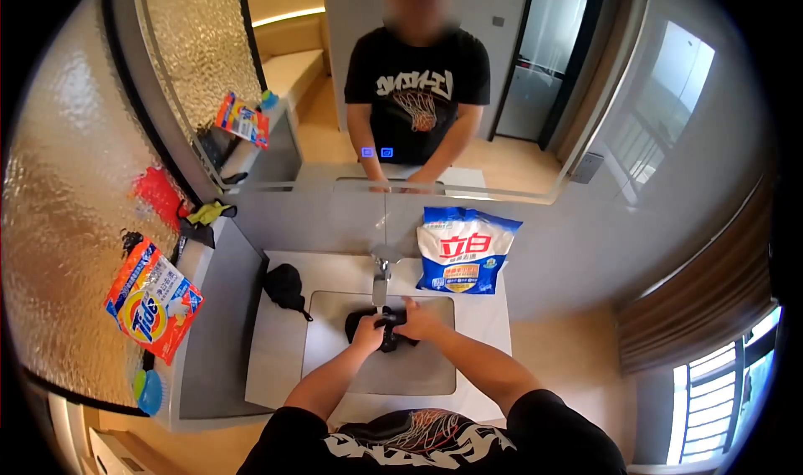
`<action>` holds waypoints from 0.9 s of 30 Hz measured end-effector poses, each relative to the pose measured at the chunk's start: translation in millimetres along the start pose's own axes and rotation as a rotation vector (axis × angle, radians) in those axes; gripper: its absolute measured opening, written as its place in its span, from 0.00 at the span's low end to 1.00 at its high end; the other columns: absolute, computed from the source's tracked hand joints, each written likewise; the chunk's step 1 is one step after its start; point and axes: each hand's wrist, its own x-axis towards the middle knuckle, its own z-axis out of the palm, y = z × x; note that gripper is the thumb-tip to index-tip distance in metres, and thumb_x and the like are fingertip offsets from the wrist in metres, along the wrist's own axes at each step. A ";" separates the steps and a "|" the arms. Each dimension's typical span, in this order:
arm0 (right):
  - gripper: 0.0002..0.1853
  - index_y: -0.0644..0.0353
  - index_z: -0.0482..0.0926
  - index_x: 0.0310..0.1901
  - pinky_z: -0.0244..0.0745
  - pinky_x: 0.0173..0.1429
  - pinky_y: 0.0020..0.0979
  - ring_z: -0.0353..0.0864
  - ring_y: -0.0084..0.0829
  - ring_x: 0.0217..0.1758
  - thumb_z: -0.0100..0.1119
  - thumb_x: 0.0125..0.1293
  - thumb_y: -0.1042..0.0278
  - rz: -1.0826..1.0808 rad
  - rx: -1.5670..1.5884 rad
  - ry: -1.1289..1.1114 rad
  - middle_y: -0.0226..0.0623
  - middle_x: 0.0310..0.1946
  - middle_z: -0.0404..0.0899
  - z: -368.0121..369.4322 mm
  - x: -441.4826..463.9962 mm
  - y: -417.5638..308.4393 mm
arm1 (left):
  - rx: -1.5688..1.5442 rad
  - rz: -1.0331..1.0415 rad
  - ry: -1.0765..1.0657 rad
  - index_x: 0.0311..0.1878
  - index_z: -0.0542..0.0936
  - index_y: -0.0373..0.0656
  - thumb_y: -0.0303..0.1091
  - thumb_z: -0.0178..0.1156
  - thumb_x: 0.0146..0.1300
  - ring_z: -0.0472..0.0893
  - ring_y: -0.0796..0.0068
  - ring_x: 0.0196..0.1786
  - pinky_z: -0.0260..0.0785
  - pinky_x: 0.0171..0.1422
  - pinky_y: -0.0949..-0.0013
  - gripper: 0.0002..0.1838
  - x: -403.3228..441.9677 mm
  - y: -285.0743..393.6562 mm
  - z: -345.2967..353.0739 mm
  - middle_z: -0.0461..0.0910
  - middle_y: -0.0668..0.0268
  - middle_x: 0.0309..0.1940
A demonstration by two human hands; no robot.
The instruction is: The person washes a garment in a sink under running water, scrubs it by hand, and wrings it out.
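Both my hands are over the sink (pixel 335 375), below the faucet (pixel 381 266). A black cloth (pixel 389 339) lies bunched between them, close under the spout. My left hand (pixel 368 334) has its fingers closed on the left part of the cloth. On the other side my right hand (pixel 418 321) grips the cloth with its fingers, its thumb pointing up near the faucet. The cloth hides some of the fingertips. Another black bundle (pixel 285 286) rests on the counter to the left of the sink.
A blue and white detergent bag (pixel 464 251) stands right of the faucet. On the left ledge are an orange Tide bag (pixel 155 301), a blue-green brush (pixel 149 390) and a yellow-black item (pixel 207 214). The mirror (pixel 335 74) above reflects a person.
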 end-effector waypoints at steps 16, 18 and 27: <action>0.35 0.57 0.76 0.53 0.76 0.57 0.42 0.81 0.49 0.53 0.77 0.47 0.47 -0.027 0.294 0.100 0.49 0.49 0.82 76.3 -2.0 8.6 | -0.320 0.032 -0.020 0.46 0.83 0.35 0.28 0.65 0.52 0.84 0.66 0.43 0.74 0.53 0.65 0.17 -10.0 12.1 -37.6 0.85 0.56 0.39; 0.32 0.55 0.78 0.50 0.77 0.54 0.43 0.83 0.48 0.49 0.76 0.47 0.45 -0.107 0.227 0.153 0.46 0.45 0.84 87.5 -4.4 20.0 | -0.271 0.107 -0.045 0.44 0.82 0.35 0.28 0.63 0.51 0.84 0.62 0.42 0.74 0.52 0.64 0.15 -12.0 17.7 -46.5 0.85 0.54 0.38; 0.13 0.50 0.82 0.44 0.74 0.59 0.43 0.77 0.49 0.56 0.60 0.61 0.55 0.124 -0.283 0.347 0.38 0.48 0.82 64.7 -48.5 60.5 | -0.036 0.345 0.038 0.43 0.82 0.38 0.27 0.60 0.49 0.81 0.48 0.48 0.73 0.56 0.58 0.15 -19.3 37.9 -50.0 0.83 0.49 0.41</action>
